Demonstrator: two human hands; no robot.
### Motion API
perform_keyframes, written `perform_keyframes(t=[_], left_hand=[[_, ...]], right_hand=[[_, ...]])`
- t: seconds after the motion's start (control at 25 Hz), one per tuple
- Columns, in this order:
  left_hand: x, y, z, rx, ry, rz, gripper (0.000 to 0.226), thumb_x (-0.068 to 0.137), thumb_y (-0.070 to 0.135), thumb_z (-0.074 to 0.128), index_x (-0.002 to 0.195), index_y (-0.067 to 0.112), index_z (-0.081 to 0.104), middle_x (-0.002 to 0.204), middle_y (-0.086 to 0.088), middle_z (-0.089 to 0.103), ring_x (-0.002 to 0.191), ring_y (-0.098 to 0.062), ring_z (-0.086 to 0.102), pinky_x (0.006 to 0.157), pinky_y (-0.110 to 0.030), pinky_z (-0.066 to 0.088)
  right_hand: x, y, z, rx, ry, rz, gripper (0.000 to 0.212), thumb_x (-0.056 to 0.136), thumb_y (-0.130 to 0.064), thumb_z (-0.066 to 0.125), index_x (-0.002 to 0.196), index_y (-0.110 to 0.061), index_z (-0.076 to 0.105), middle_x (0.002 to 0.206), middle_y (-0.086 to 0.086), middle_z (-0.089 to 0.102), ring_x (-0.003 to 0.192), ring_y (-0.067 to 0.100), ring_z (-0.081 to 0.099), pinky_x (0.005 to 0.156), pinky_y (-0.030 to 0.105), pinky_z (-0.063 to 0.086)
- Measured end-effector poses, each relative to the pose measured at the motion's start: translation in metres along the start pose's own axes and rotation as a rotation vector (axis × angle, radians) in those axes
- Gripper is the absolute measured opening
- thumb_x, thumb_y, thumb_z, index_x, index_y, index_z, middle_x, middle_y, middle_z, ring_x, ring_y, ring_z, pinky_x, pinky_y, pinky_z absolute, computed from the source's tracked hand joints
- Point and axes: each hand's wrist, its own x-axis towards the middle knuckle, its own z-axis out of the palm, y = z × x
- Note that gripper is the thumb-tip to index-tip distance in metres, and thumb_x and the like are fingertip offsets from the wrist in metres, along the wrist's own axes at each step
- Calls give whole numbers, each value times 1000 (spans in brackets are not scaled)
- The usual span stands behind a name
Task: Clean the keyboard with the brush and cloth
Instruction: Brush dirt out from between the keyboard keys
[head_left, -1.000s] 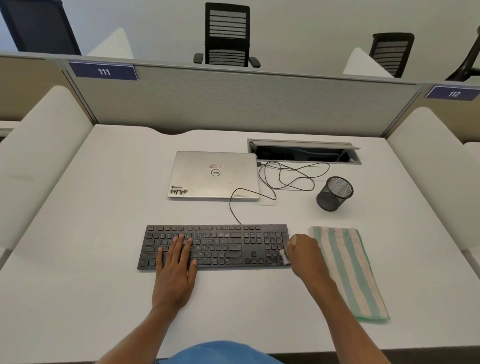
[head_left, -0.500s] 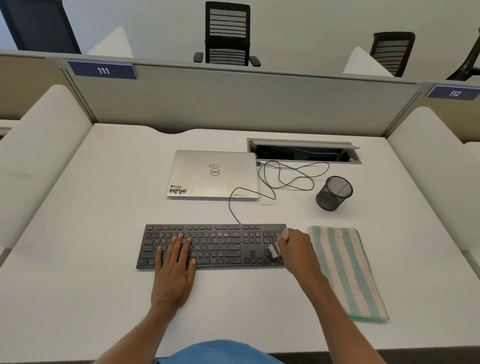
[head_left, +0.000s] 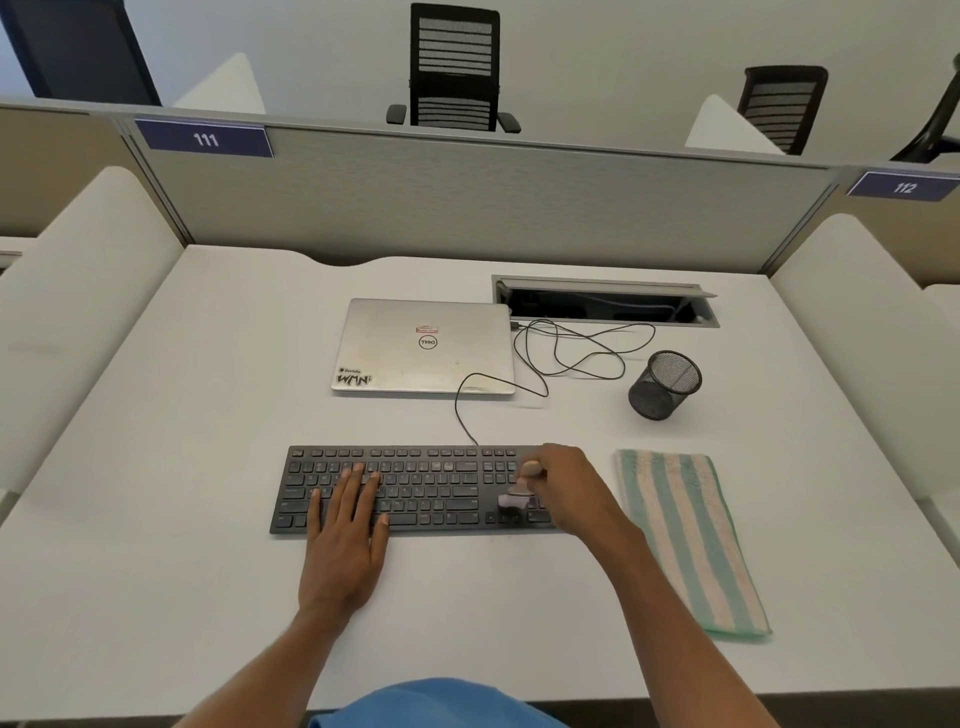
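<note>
My right grip (head_left: 566, 488) grasps the brush (head_left: 517, 493), bristles apparently on the keyboard (head_left: 415, 488) at its 3 o'clock end. My left grip (head_left: 345, 535), released, lies flat on the keys at 9 o'clock. Risk: excess pressure may dislodge keycaps, and sweeping toward 3 o'clock may soil the cloth (head_left: 685, 540).

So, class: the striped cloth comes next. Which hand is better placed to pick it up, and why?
Right. The right hand holds the brush on the keyboard, nearest the striped cloth; the left hand rests flat on its left half, farther away. It would probably need to set the brush down first.
</note>
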Motion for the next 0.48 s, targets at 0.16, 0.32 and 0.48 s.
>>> perform_keyframes(t=[0.16, 0.32, 0.48], left_hand=[[-1, 0, 1, 4, 1, 6, 63, 108, 44, 26, 167, 22, 26, 175, 1, 19, 163, -14, 7, 131, -53, 6], [0, 1, 1, 3, 3, 3, 62, 108, 43, 27, 166, 21, 28, 175, 1, 20, 163, -14, 8, 131, -53, 5], [-2, 0, 2, 0, 12, 4, 63, 108, 44, 27, 166, 21, 28, 175, 1, 19, 163, -14, 8, 131, -52, 5]], right_hand=[[3, 6, -3, -121, -51, -38, 25, 99, 7, 45, 113, 14, 65, 110, 23, 66, 52, -9, 60, 52, 9, 47], [3, 22, -22, -273, 16, 27, 21, 90, 10, 57, 96, 2, 75, 90, 9, 71, 59, -5, 52, 51, 6, 40], [9, 17, -21, -288, 14, 17, 16, 93, 5, 57, 85, -7, 66, 85, 7, 67, 68, 2, 63, 51, 5, 40]])
